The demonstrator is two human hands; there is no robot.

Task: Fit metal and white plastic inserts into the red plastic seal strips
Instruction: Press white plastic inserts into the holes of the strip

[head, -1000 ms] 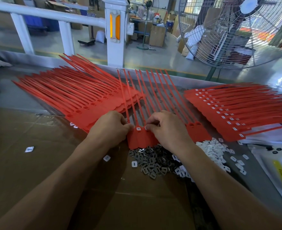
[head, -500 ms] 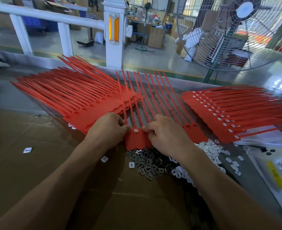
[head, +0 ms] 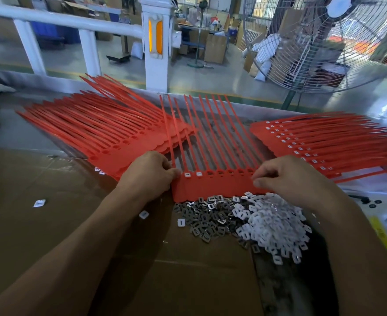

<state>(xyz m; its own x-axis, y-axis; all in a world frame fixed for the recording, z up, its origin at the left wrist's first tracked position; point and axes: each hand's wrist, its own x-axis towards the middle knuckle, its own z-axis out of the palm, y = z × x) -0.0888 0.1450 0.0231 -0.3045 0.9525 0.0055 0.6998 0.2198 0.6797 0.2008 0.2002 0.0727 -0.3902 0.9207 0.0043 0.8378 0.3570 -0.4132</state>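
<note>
Two hands. Three groups of red strips. Two inserts fitted in centre group. One fan.

Bright red plastic seal strips are glowing at centre, two white square inserts showing in the leftmost sockets. Just below the strips, dull grey metal inserts are glinting beside a translucent white plastic insert pile, all lying on brown cardboard.
</note>
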